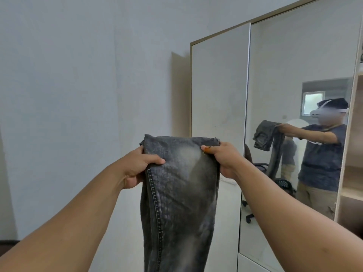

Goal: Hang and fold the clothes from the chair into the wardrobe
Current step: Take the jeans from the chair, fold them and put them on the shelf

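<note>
Grey jeans (180, 185) held up at chest height, left of the mirrored wardrobe (294, 75), hanging free for folding. Left hand (137, 165) and right hand (224, 160) each clamped on a top corner, fingers curled round the denim, keeping the fabric flat and taut.

Faded grey denim jeans (180, 185), coarse and matt; glossy mirrored wardrobe door (294, 95); pale wood-grain wardrobe shelves (351, 173).

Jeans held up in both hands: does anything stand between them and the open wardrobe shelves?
Nothing visible does. The left hand and right hand grip the jeans in open air; the shelves lie open at far right, past the mirrored doors.
</note>
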